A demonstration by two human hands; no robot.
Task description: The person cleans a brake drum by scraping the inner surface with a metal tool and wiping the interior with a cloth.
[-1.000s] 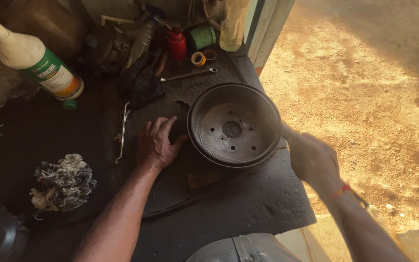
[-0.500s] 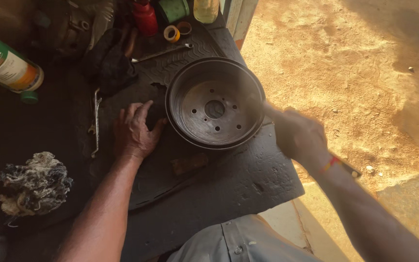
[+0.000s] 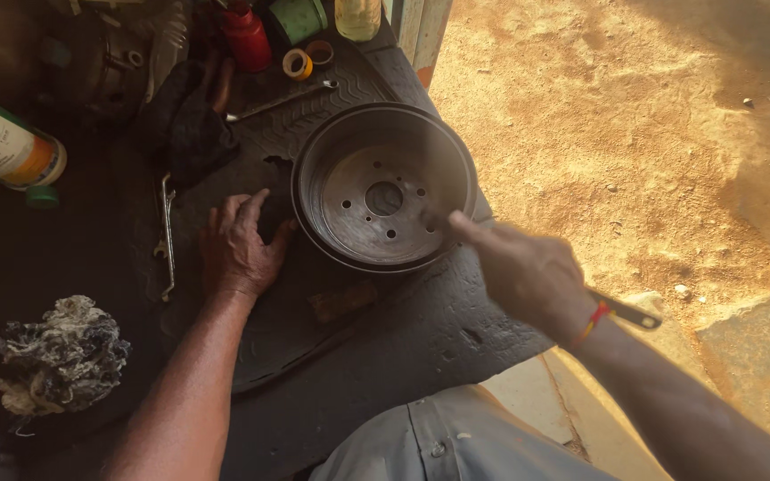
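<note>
A round metal brake drum point(image 3: 383, 187) lies open side up on a black rubber mat point(image 3: 403, 347). My left hand point(image 3: 241, 249) rests palm down on the mat just left of the drum, fingers spread, thumb against its rim. My right hand point(image 3: 523, 272) hovers over the drum's near right edge, blurred, with its index finger stretched into the drum and nothing seen in its grip. A red thread band circles that wrist. A metal wrench point(image 3: 627, 312) shows just beneath the wrist, apparently on the ground.
A long spanner point(image 3: 166, 233) lies left of my left hand, and a wad of rag point(image 3: 60, 356) sits nearer me. A green-and-white bottle point(image 3: 6, 147), a red can point(image 3: 247, 37), tape rolls point(image 3: 298, 64) and a black cloth point(image 3: 191, 125) crowd the back. Sandy ground point(image 3: 634, 134) lies to the right.
My right hand has swung in from the drum's right side to over its rim, finger now reaching inside. My left hand has stayed beside the drum. The view has shifted slightly.
</note>
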